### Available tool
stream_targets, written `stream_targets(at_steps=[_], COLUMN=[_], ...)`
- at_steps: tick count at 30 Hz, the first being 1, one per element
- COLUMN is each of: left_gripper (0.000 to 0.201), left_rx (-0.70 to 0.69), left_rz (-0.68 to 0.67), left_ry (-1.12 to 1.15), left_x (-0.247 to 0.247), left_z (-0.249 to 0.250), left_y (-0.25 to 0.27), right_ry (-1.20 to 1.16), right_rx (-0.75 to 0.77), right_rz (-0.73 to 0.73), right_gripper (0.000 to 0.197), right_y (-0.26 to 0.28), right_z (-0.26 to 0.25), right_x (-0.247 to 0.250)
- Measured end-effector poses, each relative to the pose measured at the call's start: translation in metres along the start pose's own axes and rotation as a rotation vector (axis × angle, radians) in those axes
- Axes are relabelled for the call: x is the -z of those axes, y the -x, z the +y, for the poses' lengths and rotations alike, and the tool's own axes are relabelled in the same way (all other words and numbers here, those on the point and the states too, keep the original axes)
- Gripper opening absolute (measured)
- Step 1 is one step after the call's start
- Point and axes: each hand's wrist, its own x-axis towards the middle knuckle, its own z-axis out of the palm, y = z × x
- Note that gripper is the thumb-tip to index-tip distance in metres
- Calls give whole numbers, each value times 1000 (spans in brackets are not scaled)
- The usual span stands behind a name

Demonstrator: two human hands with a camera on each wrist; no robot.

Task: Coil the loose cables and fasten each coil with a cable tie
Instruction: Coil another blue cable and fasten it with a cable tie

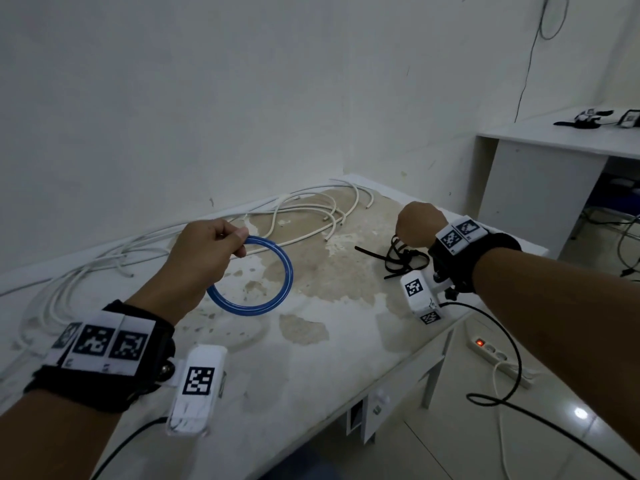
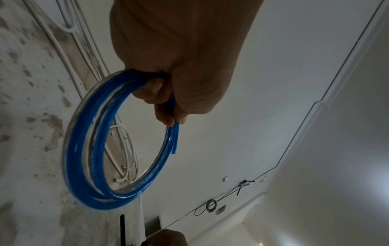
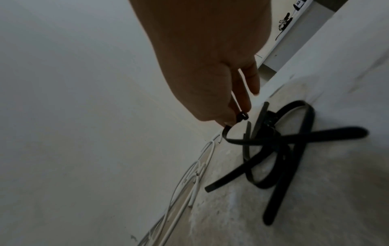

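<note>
Left hand grips blue coil; right hand pinches cable tie.

Plain white plastered walls meeting in a corner; thin dark wire hanging down the right one. Worn white tabletop — peeling, brown-stained patches. White desk at right. Pale glossy tiled floor — white power strip, red switch lit.

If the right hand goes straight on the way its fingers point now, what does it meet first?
Probably the pile of black plastic cable ties on the worn white table; the right hand already pinches one tie's head, and its fingers point down at them.
</note>
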Motion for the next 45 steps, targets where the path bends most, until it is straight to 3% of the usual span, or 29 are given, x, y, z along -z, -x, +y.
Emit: stream_targets(at_steps=[5, 7, 13, 19, 23, 29, 36, 40, 45], left_gripper=[23, 23, 22, 23, 22, 24, 27, 25, 27], left_rx=[-2, -4, -23, -89, -142, -126, 11, 36, 87], left_rz=[-4, -2, 0, 41, 135, 317, 398, 434, 419], left_ry=[14, 18, 48, 48, 18, -115, -231, -191, -117], left_x=[2, 1, 4, 26, 53, 105, 163, 174, 168], left_z=[-2, 0, 3, -3, -11, -40, -86, -97, -94], left_y=[-1, 0, 2, 8, 15, 27, 45, 39, 24], right_ry=[-10, -39, -495, -940, -1042, -917, -685, -615, -486], right_rx=[0, 22, 77, 133, 249, 489, 715, 806, 862], right_rz=[90, 118, 119, 101, 45, -74, -408, -391, -180], right_gripper=[11, 15, 16, 17, 16, 10, 17, 39, 63], right_y=[1, -1, 1, 19, 40, 73, 92, 88, 78], right_z=[-16, -22, -64, -143, -219, -323, -398, -421, -431], right_x=[23, 29, 35, 36, 32, 28, 29, 19, 9])
